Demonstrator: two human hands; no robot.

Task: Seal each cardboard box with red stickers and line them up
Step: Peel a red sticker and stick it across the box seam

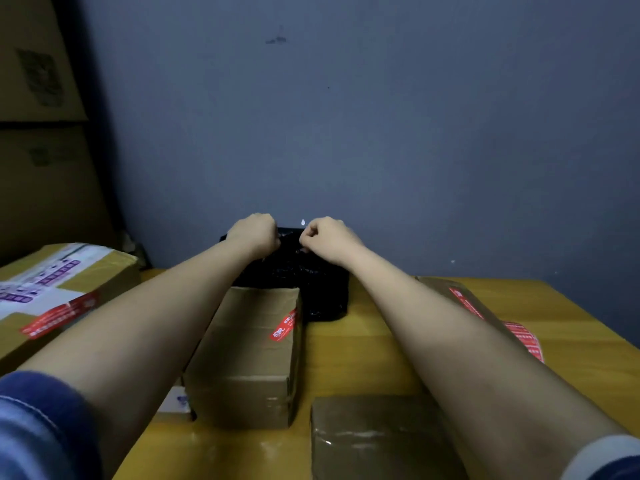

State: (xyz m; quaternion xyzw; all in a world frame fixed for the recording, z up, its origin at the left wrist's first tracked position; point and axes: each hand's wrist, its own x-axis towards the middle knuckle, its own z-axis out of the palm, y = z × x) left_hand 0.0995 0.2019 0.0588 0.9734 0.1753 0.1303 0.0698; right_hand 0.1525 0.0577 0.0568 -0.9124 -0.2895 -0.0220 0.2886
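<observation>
While both hands' fingers [306, 237] grip the black bag [294, 271], sticker [284, 325] writing blurs.

A bag [304, 285] lies on the table [381, 341] behind the middle box [246, 355]; another box [55, 296] sits left, stickers [524, 337] right.

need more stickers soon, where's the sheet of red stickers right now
In the head view the sheet of red stickers lies flat on the yellow table at the right side, partly hidden behind the right forearm, just in front of the flat cardboard box at the far right.
</observation>
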